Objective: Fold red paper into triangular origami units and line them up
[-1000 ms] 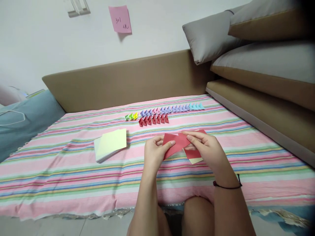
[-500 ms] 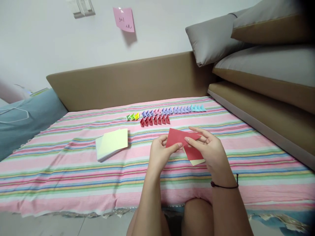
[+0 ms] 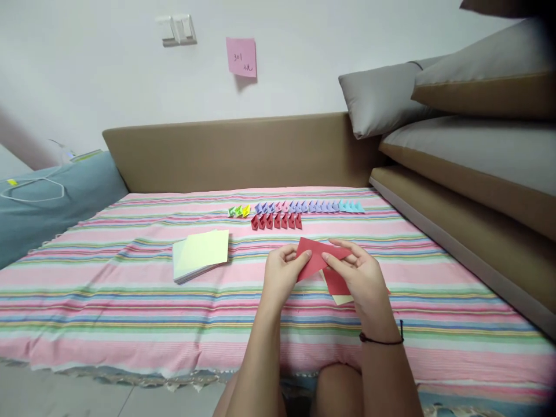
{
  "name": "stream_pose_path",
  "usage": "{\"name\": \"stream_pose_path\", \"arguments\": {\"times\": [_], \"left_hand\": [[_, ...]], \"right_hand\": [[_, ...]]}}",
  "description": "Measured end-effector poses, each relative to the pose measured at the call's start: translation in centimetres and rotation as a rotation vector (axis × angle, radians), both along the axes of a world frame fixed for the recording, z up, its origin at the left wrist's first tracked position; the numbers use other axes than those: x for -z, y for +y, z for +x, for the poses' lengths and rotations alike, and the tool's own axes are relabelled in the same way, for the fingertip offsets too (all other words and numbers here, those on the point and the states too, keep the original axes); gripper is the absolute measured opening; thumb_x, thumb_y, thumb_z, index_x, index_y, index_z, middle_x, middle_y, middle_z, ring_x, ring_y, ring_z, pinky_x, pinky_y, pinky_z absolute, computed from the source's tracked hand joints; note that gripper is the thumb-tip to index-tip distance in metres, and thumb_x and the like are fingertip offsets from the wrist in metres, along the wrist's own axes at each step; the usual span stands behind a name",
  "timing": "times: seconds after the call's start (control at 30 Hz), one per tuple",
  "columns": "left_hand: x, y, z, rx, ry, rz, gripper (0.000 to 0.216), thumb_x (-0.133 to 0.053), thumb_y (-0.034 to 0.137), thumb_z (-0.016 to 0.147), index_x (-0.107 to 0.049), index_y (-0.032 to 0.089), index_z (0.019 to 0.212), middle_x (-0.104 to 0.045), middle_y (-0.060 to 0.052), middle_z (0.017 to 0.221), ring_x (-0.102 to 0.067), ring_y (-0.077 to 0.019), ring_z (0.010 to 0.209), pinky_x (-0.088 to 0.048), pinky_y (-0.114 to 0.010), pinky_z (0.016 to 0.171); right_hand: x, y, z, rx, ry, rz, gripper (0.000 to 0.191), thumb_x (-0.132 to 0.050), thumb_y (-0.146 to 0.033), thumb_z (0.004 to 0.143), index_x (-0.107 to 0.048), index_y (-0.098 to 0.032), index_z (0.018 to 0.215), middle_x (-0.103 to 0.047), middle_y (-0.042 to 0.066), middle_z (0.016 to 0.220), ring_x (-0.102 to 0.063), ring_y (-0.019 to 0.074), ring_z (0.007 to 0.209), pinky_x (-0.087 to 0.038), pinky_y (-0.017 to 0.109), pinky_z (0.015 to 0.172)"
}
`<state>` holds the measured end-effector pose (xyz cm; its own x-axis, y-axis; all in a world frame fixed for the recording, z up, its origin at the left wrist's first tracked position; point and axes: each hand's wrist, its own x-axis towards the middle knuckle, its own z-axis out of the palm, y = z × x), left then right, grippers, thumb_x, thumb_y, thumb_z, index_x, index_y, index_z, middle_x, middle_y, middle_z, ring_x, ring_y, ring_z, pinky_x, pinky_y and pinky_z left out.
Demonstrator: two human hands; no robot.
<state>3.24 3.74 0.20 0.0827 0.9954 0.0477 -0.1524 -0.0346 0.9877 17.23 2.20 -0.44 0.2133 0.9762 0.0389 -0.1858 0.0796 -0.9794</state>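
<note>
Between my two hands is a piece of red folded paper (image 3: 313,253), pointed at its right end. My left hand (image 3: 284,277) pinches its left part, thumb on top. On the right part presses the thumb of my right hand (image 3: 358,272), with the other fingers behind the paper. Below it, partly covered by my right hand, lie red paper sheets (image 3: 335,282) with a pale yellow sheet (image 3: 342,300) sticking out. Beyond my hands stand several small dark red folded paper pieces (image 3: 277,222) in a row.
Behind the red row runs another of folded pieces (image 3: 313,207) in purple, pink and light blue, with green and yellow ones (image 3: 238,212) at its left. A stack of pale paper (image 3: 204,249) lies left on the striped cloth (image 3: 130,301). Cushions (image 3: 456,147) are piled at the right.
The camera view has tilted up slightly. My left thumb has shifted up along the red paper, away from its lower edge, and both hands still hold it.
</note>
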Motion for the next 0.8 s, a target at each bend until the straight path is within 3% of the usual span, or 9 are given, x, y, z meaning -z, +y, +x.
{"name": "stream_pose_path", "arguments": {"times": [0.2, 0.4, 0.5, 0.6, 0.7, 0.8], "left_hand": [[0.22, 0.45, 0.24, -0.067, -0.127, -0.001, 0.025, -0.071, 0.038, 0.068, -0.069, 0.014, 0.076, -0.07, -0.002, 0.069, -0.063, -0.0134, 0.06, -0.046, -0.022, 0.058], [0.19, 0.75, -0.11, -0.152, -0.193, -0.001, 0.022, -0.073, 0.034, 0.066, -0.068, 0.013, 0.071, -0.069, -0.001, 0.065, -0.059, -0.0104, 0.056, -0.043, -0.02, 0.054], [0.29, 0.75, -0.19, -0.157, -0.247, 0.008, 0.023, -0.073, 0.035, 0.067, -0.066, 0.013, 0.069, -0.067, -0.001, 0.065, -0.059, -0.01, 0.057, -0.043, -0.019, 0.055], [0.12, 0.61, -0.14, -0.142, -0.313, 0.002, 0.028, -0.075, 0.032, 0.065, -0.066, 0.014, 0.084, -0.068, -0.001, 0.07, -0.062, -0.0109, 0.063, -0.046, -0.02, 0.06], [-0.14, 0.38, -0.01, -0.106, -0.361, -0.032, 0.045, -0.078, 0.03, 0.062, -0.06, 0.018, 0.102, -0.065, 0.002, 0.068, -0.058, -0.0068, 0.053, -0.042, -0.015, 0.05], [-0.23, 0.14, 0.25, 0.009, -0.444, -0.081, 0.041, -0.077, 0.029, 0.064, -0.06, 0.017, 0.1, -0.063, 0.003, 0.065, -0.056, -0.0052, 0.051, -0.041, -0.013, 0.047]], "right_hand": [[0.12, 0.29, -0.47, -0.034, 0.044, 0.029, 0.061, -0.079, -0.036, 0.062, -0.053, -0.021, 0.115, -0.065, -0.003, 0.065, -0.065, 0.0169, 0.066, -0.05, 0.027, 0.061], [0.06, 0.17, -0.6, -0.139, -0.05, 0.05, 0.03, -0.077, -0.036, 0.064, -0.054, -0.018, 0.071, -0.063, -0.001, 0.066, -0.062, 0.015, 0.068, -0.049, 0.025, 0.066], [-0.1, 0.07, -0.72, -0.193, -0.013, 0.076, 0.027, -0.076, -0.036, 0.066, -0.057, -0.018, 0.074, -0.063, 0.0, 0.069, -0.062, 0.0147, 0.07, -0.051, 0.026, 0.07], [-0.16, 0.04, -0.76, -0.189, 0.063, 0.075, 0.028, -0.079, -0.032, 0.063, -0.062, -0.017, 0.08, -0.066, 0.001, 0.074, -0.063, 0.0146, 0.072, -0.053, 0.027, 0.071], [-0.06, 0.07, -0.67, -0.171, 0.114, 0.094, 0.029, -0.079, -0.031, 0.063, -0.065, -0.018, 0.085, -0.069, 0.003, 0.08, -0.064, 0.0145, 0.073, -0.053, 0.027, 0.07], [0.12, 0.1, -0.54, -0.167, 0.141, 0.155, 0.028, -0.079, -0.029, 0.063, -0.066, -0.019, 0.086, -0.07, 0.002, 0.078, -0.064, 0.0136, 0.071, -0.053, 0.026, 0.068]]}}
